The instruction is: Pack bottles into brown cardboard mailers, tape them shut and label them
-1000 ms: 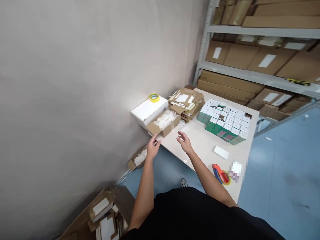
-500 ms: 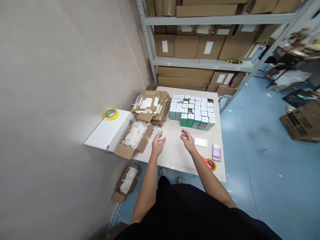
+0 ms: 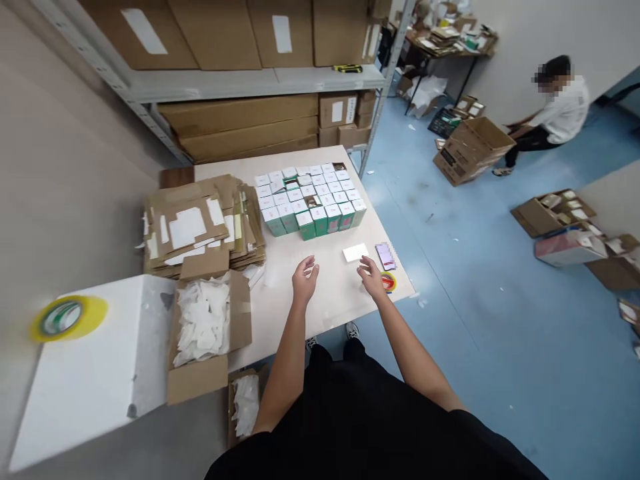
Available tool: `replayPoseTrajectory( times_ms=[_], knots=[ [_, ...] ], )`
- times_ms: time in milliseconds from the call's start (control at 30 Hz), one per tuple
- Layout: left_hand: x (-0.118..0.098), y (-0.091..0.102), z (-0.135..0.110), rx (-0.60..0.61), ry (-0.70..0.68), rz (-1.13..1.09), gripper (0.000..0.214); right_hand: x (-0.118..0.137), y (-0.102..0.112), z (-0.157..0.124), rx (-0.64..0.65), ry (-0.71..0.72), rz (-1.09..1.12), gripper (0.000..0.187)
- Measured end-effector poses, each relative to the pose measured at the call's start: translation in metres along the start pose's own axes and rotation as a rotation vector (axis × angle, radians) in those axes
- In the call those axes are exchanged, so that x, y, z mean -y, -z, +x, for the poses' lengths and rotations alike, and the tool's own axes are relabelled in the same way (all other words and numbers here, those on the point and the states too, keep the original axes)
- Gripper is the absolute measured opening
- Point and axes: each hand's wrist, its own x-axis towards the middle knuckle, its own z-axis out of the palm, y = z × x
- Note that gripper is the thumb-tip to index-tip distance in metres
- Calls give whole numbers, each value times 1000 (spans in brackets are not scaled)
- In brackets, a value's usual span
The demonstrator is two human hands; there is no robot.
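Note:
Both my hands hover over the near part of a pale table (image 3: 280,293), holding nothing. My left hand (image 3: 305,279) has its fingers apart, a little in front of a block of several green-and-white small boxes (image 3: 307,197). My right hand (image 3: 372,277) is open too, just short of a white card (image 3: 355,253), a phone (image 3: 385,255) and a red and yellow tape dispenser (image 3: 388,282) at the table's right edge.
Flattened cardboard (image 3: 197,223) is stacked at the left, with an open carton of white bags (image 3: 204,325) and a white box (image 3: 90,373) carrying a yellow tape roll (image 3: 67,317). Shelving with cartons (image 3: 240,80) stands behind. Another person (image 3: 555,113) crouches among boxes far right.
The view has swung right and risen, bringing the shelving and the far room into sight. My hands moved from the open carton's corner toward the table's middle and right, still holding nothing.

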Motion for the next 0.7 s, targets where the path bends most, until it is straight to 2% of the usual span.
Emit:
replayPoseTrajectory(
  times_ms=[200, 267, 333, 433, 500, 700],
  knots=[
    [8, -36, -8, 129, 36, 30, 37, -69, 52, 3, -180, -179, -205, 63],
    [13, -42, -17, 130, 49, 45, 38, -91, 68, 6, -180, -227, -278, 60],
    [20, -45, -30, 110, 87, 64, 40, -109, 79, 9, -112, -258, -370, 51],
    [33, -48, -53, 87, 168, 105, 41, -129, 85, 13, 39, -306, -474, 34],
    [39, -52, -68, 80, 217, 129, 42, -141, 84, 17, 91, -318, -491, 29],
    [38, -72, -95, 70, 258, 150, 40, -164, 85, 34, 64, -255, -391, 15]
  ],
)
